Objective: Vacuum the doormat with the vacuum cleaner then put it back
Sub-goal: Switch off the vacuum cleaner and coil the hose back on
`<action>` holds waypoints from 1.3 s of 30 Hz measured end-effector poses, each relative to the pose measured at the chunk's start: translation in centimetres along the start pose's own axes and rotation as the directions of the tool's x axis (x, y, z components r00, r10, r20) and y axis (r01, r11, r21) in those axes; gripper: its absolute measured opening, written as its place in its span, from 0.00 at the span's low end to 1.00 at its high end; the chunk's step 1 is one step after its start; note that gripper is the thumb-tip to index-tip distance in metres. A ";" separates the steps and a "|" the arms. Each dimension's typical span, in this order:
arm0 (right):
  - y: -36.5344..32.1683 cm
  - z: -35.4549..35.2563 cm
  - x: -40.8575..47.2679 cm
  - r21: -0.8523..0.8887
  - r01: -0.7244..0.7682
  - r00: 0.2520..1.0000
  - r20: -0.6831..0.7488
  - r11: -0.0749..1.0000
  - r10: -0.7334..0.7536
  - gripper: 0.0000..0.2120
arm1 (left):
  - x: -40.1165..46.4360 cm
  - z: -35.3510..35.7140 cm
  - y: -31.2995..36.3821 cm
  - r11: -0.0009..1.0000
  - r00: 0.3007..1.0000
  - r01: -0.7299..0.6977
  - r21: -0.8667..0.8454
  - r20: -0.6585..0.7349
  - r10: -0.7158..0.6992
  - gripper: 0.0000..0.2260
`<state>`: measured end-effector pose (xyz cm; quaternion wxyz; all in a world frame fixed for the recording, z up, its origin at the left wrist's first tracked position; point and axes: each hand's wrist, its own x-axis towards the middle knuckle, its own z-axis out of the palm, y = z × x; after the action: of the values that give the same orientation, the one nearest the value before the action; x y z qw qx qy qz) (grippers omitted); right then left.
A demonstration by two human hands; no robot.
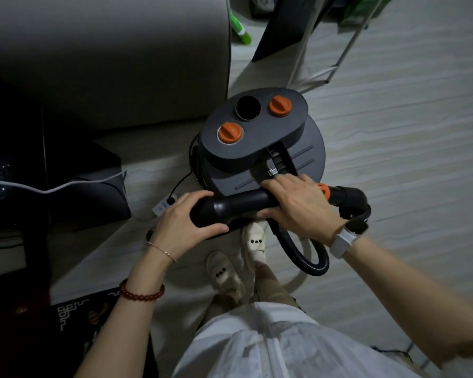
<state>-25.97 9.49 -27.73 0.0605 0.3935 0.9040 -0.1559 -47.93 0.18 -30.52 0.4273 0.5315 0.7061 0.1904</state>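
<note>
The left hand [185, 219] curls its fingers around the end of the black tube [241, 203]; the right hand [298, 205] wraps the same tube nearer the orange collar [323, 190]. The tube looks rigid and smooth, the hose [309, 257] looping behind it bendy. The vacuum cleaner [260, 137] stands on the floor [393, 132] just beside the sofa's corner [107, 64], probably heavy. Open floor lies to the right; the doormat [77, 315] shows at the lower left.
</note>
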 end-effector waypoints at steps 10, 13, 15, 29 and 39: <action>4.0 -0.3 -3.1 0.169 -0.304 0.915 0.326 0.937 0.238 0.23 | 0.0 2.3 -3.0 0.998 0.993 0.063 0.022 0.096 -0.064 0.23; 3.1 -0.1 -3.7 0.128 -0.285 0.833 0.524 0.950 0.179 0.25 | -1.0 3.6 -2.8 1.000 0.986 0.027 0.012 0.163 -0.028 0.22; 2.4 0.5 -4.5 0.172 -0.295 0.815 0.558 0.940 0.154 0.27 | -1.1 4.3 -2.6 1.000 0.981 0.016 0.008 0.192 -0.017 0.22; 4.9 -2.1 -4.5 0.374 -0.346 0.906 -0.103 0.860 0.409 0.33 | 4.7 2.2 6.1 0.996 0.952 -0.080 -0.039 -0.300 0.065 0.25; 8.2 -1.3 -0.3 0.649 -0.459 0.762 -0.062 0.606 0.644 0.24 | 12.1 2.3 6.6 0.992 0.902 0.099 -0.075 -0.415 -0.121 0.30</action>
<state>-19.80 14.95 -28.33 -0.1544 0.6720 0.6361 -0.3464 -43.01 13.23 -31.89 0.2900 0.4263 0.8050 0.2937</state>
